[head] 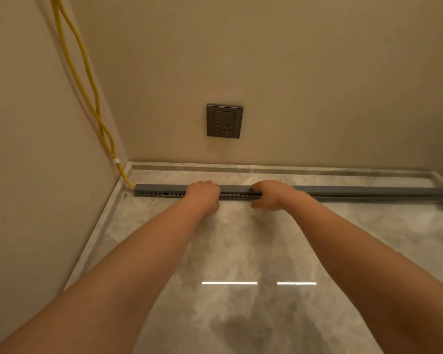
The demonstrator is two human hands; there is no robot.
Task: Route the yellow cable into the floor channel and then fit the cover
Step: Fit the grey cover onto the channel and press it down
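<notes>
Head view: the yellow cable is fed into the grey floor channel at the floor's left corner. The cover is pressed by the left hand and right hand, both curled over it. Cover fitting is judged in progress; next, pressure is required further rightward.

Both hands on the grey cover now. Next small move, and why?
Probably slide the right hand rightward and press down: the flat grey plastic cover looks seated left of the left hand, while further right it seems to sit above the slotted grey channel.
</notes>
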